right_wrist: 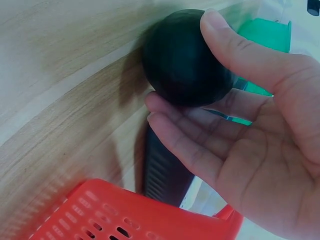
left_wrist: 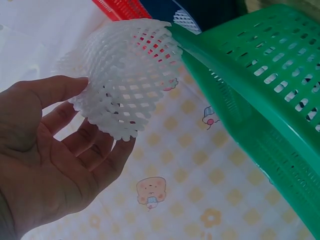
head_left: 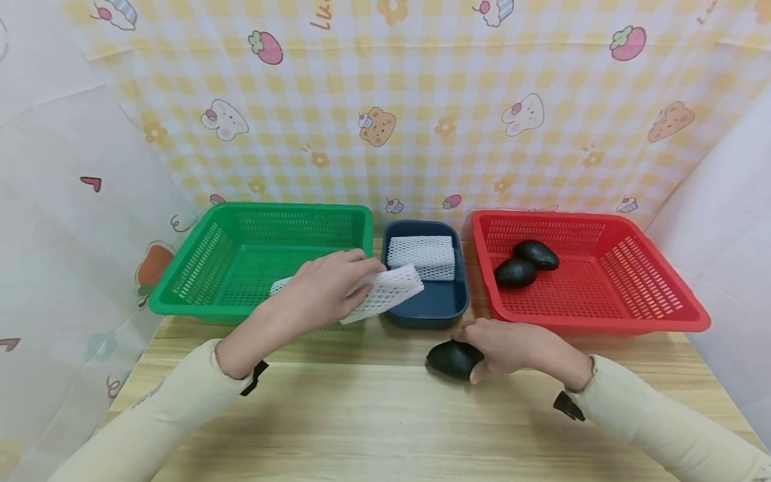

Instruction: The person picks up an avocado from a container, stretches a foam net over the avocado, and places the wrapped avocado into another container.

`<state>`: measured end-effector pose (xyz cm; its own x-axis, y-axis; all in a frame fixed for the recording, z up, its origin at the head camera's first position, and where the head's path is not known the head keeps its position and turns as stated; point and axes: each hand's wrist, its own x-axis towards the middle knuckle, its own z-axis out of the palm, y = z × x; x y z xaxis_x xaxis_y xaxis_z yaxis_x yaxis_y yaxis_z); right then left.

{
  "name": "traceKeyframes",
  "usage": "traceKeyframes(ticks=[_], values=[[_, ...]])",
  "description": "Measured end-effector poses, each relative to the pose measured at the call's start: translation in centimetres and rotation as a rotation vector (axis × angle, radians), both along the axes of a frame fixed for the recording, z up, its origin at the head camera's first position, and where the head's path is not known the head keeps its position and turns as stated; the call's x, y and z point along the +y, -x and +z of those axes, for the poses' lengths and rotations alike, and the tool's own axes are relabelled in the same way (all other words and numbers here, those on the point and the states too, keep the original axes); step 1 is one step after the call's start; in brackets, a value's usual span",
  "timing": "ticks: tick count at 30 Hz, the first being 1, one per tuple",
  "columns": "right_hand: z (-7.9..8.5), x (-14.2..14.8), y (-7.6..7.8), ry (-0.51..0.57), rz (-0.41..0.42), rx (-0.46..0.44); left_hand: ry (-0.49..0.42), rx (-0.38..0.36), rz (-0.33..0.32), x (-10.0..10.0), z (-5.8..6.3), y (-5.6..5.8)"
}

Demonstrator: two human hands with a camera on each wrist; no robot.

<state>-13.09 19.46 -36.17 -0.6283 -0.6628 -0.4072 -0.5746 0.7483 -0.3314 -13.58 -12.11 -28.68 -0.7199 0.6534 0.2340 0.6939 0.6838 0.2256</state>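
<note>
A white foam fruit net (head_left: 388, 291) is pinched between the thumb and fingers of my left hand (head_left: 322, 288), over the green basket's right front corner. In the left wrist view the net (left_wrist: 127, 80) bulges partly open at its free end. My right hand (head_left: 508, 348) grips a dark avocado (head_left: 452, 360) just in front of the blue tray. The right wrist view has the thumb on one side of that avocado (right_wrist: 185, 60) and the fingers on the other. Two more avocados (head_left: 536, 254) lie in the red basket (head_left: 602, 325).
The green basket (head_left: 211, 309) stands at the left, with a piece of white foam net (head_left: 280, 286) partly hidden behind my left hand. Between the baskets, the dark blue tray (head_left: 427, 308) holds several foam nets (head_left: 421, 251). A patterned cloth (head_left: 421, 134) hangs behind the wooden table (head_left: 361, 415).
</note>
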Motion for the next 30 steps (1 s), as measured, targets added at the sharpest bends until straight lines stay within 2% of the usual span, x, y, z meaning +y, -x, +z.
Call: traceKeyframes(ticks=[13,19,23,27,30], values=[[-0.2,0.1,0.1,0.019,0.029,0.010,0.010,-0.009,0.019,-0.7,-0.5,-0.1],[-0.2,0.0,0.1,-0.011,0.005,0.011,0.003,0.002,0.013,-0.9,-0.5,-0.2],[0.6,-0.1,0.2,-0.020,-0.015,0.014,-0.004,0.012,0.014,-1.0,-0.2,-0.3],[2.0,0.0,0.4,0.054,-0.020,0.019,-0.018,0.008,0.014,-1.1,0.2,-0.4],[3.2,0.2,0.6,0.174,0.010,0.104,-0.027,0.007,0.008,-1.1,0.4,-0.4]])
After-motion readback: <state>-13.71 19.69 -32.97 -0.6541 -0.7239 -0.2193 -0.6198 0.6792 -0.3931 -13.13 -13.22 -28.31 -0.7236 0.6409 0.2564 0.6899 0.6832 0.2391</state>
